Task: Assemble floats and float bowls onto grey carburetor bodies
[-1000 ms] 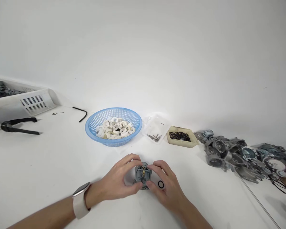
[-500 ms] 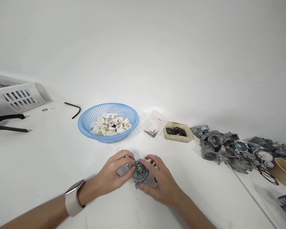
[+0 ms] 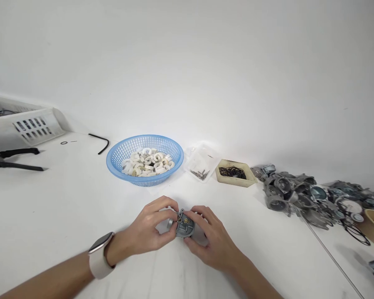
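Note:
A small grey metal carburetor body (image 3: 184, 227) with brass jets in its open face is between my hands, low in the middle of the view. My left hand (image 3: 154, 222) pinches at its upper left edge with thumb and fingertips; whether a small part sits in that pinch is hidden. My right hand (image 3: 210, 234) grips the body from the right, fingers on the top edge and thumb at the lower edge. Beyond it stands a blue basket (image 3: 112, 168) with white ring-like floats (image 3: 148, 162).
A clear tray (image 3: 202, 162) of small pins and a cream tray (image 3: 249, 179) of black rubber rings stand behind. Carburetor bodies (image 3: 299, 193) are piled right, beside a thin rod (image 3: 330, 255). Black-handled pliers (image 3: 15, 160), a bent black rod (image 3: 102, 145) and a white crate (image 3: 34, 126) lie left.
The carburetor body has turned between my hands, so its face sits differently and a round part shows at its left. The whole scene has shifted slightly right in view.

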Action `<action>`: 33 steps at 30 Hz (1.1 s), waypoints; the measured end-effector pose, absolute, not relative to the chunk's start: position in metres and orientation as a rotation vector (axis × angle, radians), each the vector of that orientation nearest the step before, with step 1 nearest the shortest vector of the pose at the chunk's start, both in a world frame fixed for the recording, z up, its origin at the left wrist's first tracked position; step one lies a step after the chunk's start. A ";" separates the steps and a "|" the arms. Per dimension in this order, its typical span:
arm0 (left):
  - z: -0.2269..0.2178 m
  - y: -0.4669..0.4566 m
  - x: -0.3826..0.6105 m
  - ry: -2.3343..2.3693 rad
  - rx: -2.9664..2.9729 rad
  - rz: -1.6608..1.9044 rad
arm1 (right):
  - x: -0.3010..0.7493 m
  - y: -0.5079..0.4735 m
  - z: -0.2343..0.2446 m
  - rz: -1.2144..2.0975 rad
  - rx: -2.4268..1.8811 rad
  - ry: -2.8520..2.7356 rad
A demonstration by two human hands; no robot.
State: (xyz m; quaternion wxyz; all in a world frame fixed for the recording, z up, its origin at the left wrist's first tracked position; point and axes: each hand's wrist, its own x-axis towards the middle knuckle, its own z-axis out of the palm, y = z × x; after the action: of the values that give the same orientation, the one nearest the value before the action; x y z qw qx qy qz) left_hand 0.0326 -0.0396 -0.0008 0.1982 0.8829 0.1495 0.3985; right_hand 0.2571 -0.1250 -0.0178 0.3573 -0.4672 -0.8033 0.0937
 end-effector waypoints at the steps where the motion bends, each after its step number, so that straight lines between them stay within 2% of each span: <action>1: 0.000 -0.040 0.033 0.413 2.483 1.122 | 0.258 -0.125 -0.017 0.243 -1.197 -2.080; 11: 0.001 -0.043 0.036 0.353 2.604 1.177 | 0.259 -0.126 -0.025 0.170 -1.186 -2.105; 24: 0.005 -0.046 0.034 0.321 3.071 1.095 | 0.266 -0.126 -0.037 0.148 -1.196 -2.120; 33: 0.006 -0.050 0.036 0.390 2.960 1.094 | 0.268 -0.128 -0.034 0.152 -1.201 -2.150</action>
State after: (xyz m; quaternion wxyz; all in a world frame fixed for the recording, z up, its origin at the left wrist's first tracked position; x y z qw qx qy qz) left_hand 0.0358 -0.0500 0.0064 -0.0190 0.9307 0.1225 0.3441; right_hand 0.2680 -0.1282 -0.0343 0.3306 -0.4595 -0.8223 0.0581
